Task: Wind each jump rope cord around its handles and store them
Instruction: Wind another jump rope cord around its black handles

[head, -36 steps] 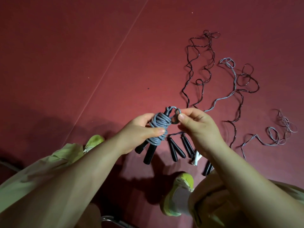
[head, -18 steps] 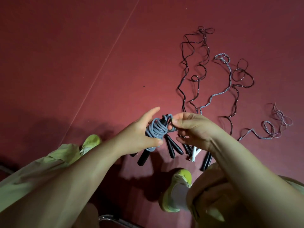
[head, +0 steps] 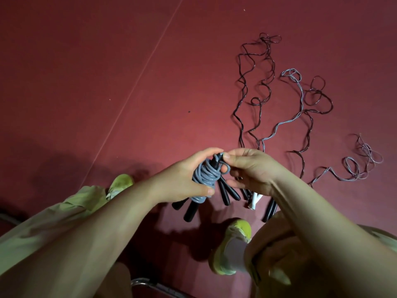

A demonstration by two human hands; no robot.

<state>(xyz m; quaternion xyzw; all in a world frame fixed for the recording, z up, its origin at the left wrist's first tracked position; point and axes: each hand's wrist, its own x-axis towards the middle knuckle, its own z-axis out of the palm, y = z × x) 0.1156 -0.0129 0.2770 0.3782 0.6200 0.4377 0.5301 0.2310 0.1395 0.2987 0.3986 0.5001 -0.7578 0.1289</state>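
Note:
A grey jump rope (head: 204,177) is wound in a thick bundle around its two black handles (head: 191,210), which stick out below. My left hand (head: 182,179) grips the bundle around its middle. My right hand (head: 251,171) pinches the last loop of the grey cord at the top of the handles. On the red floor beyond lie several unwound ropes: a dark cord (head: 251,87), a pale grey cord (head: 298,108) and another pale tangle (head: 361,166). Their black handles (head: 227,192) and a white handle (head: 254,200) lie just under my hands.
The floor is red matting with a thin pale seam line (head: 137,80) running diagonally. My two yellow-green shoes (head: 120,183) (head: 232,246) rest near the handles. A metal chair edge (head: 150,284) shows at the bottom.
My right hand has kept tucking the cord's end loop at the handle tops. My left fingers, spread half a second ago, are closed around the bundle again. The view has shifted slightly.

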